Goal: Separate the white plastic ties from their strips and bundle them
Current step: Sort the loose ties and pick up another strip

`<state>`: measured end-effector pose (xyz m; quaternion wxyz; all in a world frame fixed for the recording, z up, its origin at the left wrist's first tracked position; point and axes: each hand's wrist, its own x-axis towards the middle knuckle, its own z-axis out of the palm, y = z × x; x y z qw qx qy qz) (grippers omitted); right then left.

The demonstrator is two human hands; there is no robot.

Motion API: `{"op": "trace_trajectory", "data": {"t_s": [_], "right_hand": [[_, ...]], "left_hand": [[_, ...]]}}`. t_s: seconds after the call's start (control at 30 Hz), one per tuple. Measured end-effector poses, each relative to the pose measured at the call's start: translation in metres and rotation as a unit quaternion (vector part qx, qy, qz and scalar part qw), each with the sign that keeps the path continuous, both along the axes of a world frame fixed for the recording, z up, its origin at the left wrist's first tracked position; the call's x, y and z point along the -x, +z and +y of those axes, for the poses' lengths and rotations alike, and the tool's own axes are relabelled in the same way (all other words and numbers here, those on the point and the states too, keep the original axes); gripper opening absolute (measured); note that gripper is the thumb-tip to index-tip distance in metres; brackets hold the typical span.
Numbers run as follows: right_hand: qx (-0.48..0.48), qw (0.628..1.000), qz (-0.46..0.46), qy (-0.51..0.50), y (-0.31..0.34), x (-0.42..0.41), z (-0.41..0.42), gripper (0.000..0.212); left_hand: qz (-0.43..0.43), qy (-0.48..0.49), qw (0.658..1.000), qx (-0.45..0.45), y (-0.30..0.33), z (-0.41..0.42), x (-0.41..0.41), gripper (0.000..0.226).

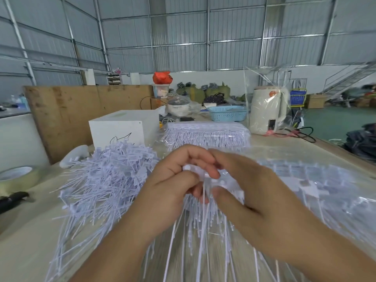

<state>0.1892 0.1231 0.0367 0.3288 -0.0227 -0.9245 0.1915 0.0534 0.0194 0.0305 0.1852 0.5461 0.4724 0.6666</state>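
Observation:
My left hand (173, 180) and my right hand (250, 192) meet above the table's middle, both pinching the head end of a strip of white plastic ties (203, 216) whose thin tails hang down toward me. A loose heap of separated white ties (109, 178) lies to the left of my hands. On the right lie flat strips of ties in clear plastic (317, 180). A wrapped stack of tie strips (205, 135) sits behind my hands. My fingers hide the exact spot where the ties join the strip.
A white box (120, 129) stands behind the heap. A tape roll (16, 178) and a dark tool (12, 200) lie at the left edge. A blue basket (227, 113) and a bagged white kettle (268, 110) stand at the back right of the wooden table (26, 241).

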Motion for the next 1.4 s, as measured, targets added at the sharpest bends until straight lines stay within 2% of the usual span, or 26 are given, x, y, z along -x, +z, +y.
{"op": "trace_trajectory", "data": {"t_s": [0.1,0.2,0.27,0.37,0.43,0.53,0.63,0.87,1.0,1.03,1.1,1.17,1.27,1.33,1.4], "right_hand": [[0.088,0.990,-0.085,0.068,-0.013,0.007,0.011,0.016],[0.143,0.986,-0.062,0.062,-0.017,0.012,0.020,0.011],[0.143,0.988,-0.035,0.039,-0.018,0.011,0.026,0.017],[0.158,0.984,-0.052,0.061,-0.018,0.009,0.030,0.026],[0.159,0.981,-0.085,0.077,-0.018,0.007,0.030,0.029],[0.164,0.975,-0.123,0.086,-0.017,0.006,0.030,0.027],[0.174,0.977,-0.094,0.082,-0.016,0.006,0.028,0.026],[0.222,0.975,0.028,-0.006,-0.019,0.015,0.022,0.027],[0.240,0.961,0.132,-0.046,-0.014,0.014,0.020,0.033],[0.238,0.958,0.150,-0.052,-0.011,0.011,0.024,0.036],[0.236,0.961,0.144,-0.025,-0.006,0.006,0.030,0.039],[0.242,0.967,0.078,0.029,-0.009,0.004,0.028,0.032],[0.245,0.966,0.004,0.080,-0.017,0.009,0.021,0.013],[0.251,0.964,-0.013,0.091,-0.020,0.012,0.020,0.020],[0.266,0.959,-0.018,0.095,-0.020,0.013,0.019,0.033]], "left_hand": [[-0.005,-0.031,0.999,0.005,-0.001,0.000,0.001,0.043],[-0.001,-0.012,1.000,0.020,-0.004,0.002,0.005,0.039],[0.009,0.040,0.999,0.032,-0.006,0.004,0.009,0.033],[0.086,0.092,0.989,0.083,-0.008,0.002,0.015,0.017],[0.121,0.063,0.982,0.130,-0.008,-0.002,0.019,0.009],[0.121,-0.002,0.971,0.208,-0.004,-0.008,0.029,0.014],[0.072,-0.012,0.970,0.233,-0.004,-0.007,0.029,0.022],[-0.010,0.123,0.988,0.088,-0.019,0.020,0.003,0.028],[-0.179,0.206,0.962,0.024,-0.015,0.020,0.012,0.041],[-0.193,0.224,0.955,0.031,-0.012,0.017,0.020,0.044],[-0.163,0.241,0.955,0.063,-0.010,0.011,0.030,0.040],[-0.133,0.201,0.967,0.089,-0.010,0.011,0.024,0.029],[-0.052,0.085,0.990,0.095,-0.014,0.012,0.004,0.017],[-0.036,0.026,0.995,0.088,-0.013,0.010,-0.002,0.009],[-0.024,-0.029,0.995,0.094,-0.012,0.007,-0.002,0.018]]}}
